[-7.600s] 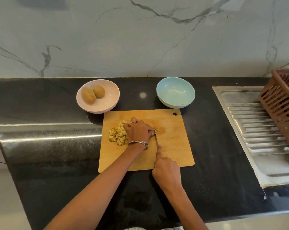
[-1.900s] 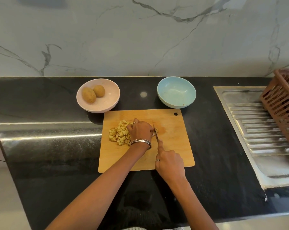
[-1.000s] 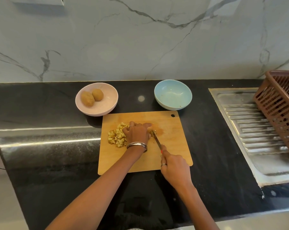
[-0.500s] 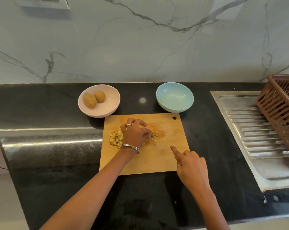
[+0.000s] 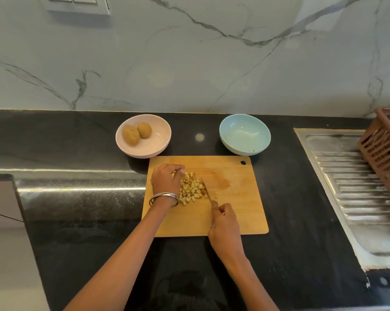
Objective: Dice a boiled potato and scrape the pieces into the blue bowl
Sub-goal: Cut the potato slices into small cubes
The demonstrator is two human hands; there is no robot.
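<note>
Two potatoes (image 5: 137,133) fill pink bowl (image 5: 160,140); right hand (image 5: 223,223) grips knife (image 5: 206,190), left hand (image 5: 166,179) cups dice (image 5: 191,189)

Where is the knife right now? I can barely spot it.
In the head view, the knife is on the cutting board, held by the right hand, its blade against the right edge of the diced potato.

no readable text, no labels, no brands, no numbers on anything in view

Diced potato (image 5: 190,189) heaped on board; blue bowl (image 5: 245,134) empty.
</note>
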